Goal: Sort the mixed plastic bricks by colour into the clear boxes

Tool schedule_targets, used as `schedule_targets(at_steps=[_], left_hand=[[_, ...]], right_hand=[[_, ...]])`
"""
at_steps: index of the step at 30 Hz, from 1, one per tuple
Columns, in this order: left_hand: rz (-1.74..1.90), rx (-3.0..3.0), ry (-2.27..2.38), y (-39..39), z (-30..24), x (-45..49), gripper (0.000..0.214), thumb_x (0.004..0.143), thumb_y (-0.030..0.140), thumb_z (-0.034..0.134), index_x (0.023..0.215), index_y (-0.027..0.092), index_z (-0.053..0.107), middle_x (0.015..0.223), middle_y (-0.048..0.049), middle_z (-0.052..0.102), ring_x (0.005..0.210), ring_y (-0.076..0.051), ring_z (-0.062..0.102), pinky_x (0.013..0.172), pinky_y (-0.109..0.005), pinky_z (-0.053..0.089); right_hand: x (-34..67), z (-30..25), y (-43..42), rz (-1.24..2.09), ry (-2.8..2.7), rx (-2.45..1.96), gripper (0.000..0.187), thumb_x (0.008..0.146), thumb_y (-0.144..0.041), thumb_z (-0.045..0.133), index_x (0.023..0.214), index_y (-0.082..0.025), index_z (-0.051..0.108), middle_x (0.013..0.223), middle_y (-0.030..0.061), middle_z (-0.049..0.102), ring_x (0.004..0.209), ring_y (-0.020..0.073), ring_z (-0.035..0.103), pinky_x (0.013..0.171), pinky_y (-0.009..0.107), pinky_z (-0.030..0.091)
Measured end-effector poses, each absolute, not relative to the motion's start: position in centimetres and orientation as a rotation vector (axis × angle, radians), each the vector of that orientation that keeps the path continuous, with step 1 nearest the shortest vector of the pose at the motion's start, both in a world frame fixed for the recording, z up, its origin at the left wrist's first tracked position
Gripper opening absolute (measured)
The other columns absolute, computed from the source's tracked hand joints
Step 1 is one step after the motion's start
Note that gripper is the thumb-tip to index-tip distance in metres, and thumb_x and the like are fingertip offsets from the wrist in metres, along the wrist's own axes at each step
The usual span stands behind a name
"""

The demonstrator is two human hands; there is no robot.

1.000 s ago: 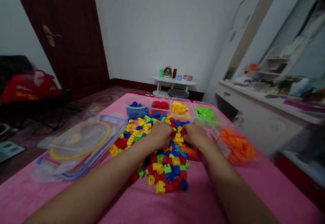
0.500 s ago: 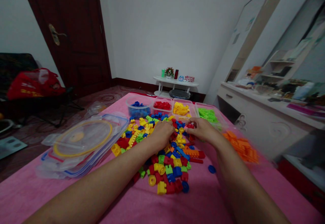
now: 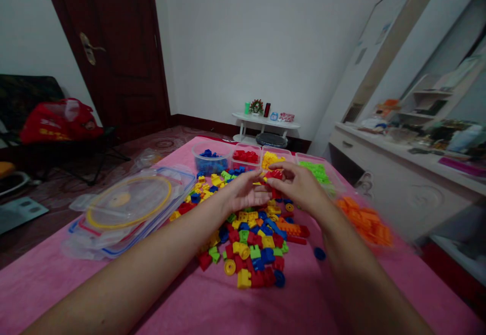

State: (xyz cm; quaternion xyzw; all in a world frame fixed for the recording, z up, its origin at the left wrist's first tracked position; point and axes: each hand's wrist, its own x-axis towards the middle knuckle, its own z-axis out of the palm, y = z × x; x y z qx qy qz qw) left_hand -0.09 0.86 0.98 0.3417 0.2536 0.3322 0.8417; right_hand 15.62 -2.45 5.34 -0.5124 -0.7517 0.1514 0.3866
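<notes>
My right hand (image 3: 300, 185) is closed on red toy bricks (image 3: 275, 175), held above the pile. Beside it my left hand (image 3: 248, 193) is turned with its palm towards the right, fingers apart, and nothing shows in it. Its fingertips come close to the red bricks; I cannot tell if they touch. Below both hands lies a mixed pile of toy bricks (image 3: 248, 250) in red, yellow, blue and green, with small wheels among them.
Behind the pile stand a round tub (image 3: 201, 164) of blue bricks and boxes of red bricks (image 3: 246, 156), yellow bricks (image 3: 272, 159) and green bricks (image 3: 316, 171). Orange bricks (image 3: 363, 218) sit at the right. Stacked clear lids (image 3: 129, 208) lie left on the pink cloth (image 3: 182, 304).
Both hands have lifted off the pile and come closer together. The left hand has turned its palm into view and opened. Red bricks show more plainly in the right hand.
</notes>
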Motion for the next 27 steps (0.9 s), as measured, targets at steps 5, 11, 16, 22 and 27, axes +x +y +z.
schedule_targets(at_steps=[5,11,16,22,27], left_hand=[[0.66,0.582,0.423,0.6,1.1,-0.1,0.031,0.09,0.039,0.042,0.097,0.012,0.057,0.067,-0.0058,0.063,0.055,-0.016,0.065,0.049,-0.023,0.053],[0.623,0.599,0.37,0.8,0.4,0.1,0.034,0.091,0.04,0.04,0.1,0.013,0.058,0.069,-0.0064,0.063,0.059,-0.017,0.066,0.049,-0.022,0.053],[0.689,0.582,0.385,0.6,0.4,0.2,0.031,0.09,0.036,0.043,0.103,0.011,0.057,0.075,-0.0075,0.065,0.071,-0.019,0.068,0.064,-0.03,0.057],[0.678,0.557,0.43,-0.1,1.1,0.5,0.035,0.089,0.042,0.041,0.081,0.012,0.057,0.065,-0.0058,0.062,0.056,-0.015,0.063,0.061,-0.033,0.055],[0.68,0.526,0.401,-0.2,1.0,0.5,0.037,0.09,0.043,0.039,0.08,0.012,0.057,0.061,-0.0041,0.061,0.055,-0.016,0.061,0.067,-0.037,0.054]], right_hand=[[14.3,4.7,-2.7,0.399,-1.763,-1.294,0.036,0.072,-0.037,0.064,0.101,-0.015,0.062,0.064,0.0001,0.06,0.052,0.0131,0.053,0.048,0.024,0.04],[13.8,4.4,-2.5,0.272,-1.786,-1.234,0.022,0.073,-0.034,0.064,0.086,-0.017,0.067,0.083,0.0044,0.067,0.067,0.015,0.06,0.061,0.026,0.045],[14.5,5.3,-3.1,0.259,-1.941,-1.344,0.013,0.075,-0.026,0.06,0.079,-0.018,0.069,0.073,0.0025,0.067,0.063,0.0136,0.058,0.059,0.024,0.041],[13.9,5.5,-4.0,0.048,-2.359,-1.495,0.02,0.068,-0.018,0.067,0.086,-0.026,0.072,0.076,0.0003,0.067,0.067,0.0146,0.056,0.059,0.024,0.035],[13.4,4.9,-3.7,-0.052,-2.408,-1.534,0.017,0.073,-0.019,0.063,0.087,-0.025,0.071,0.091,0.0039,0.066,0.084,0.0185,0.058,0.071,0.027,0.037]])
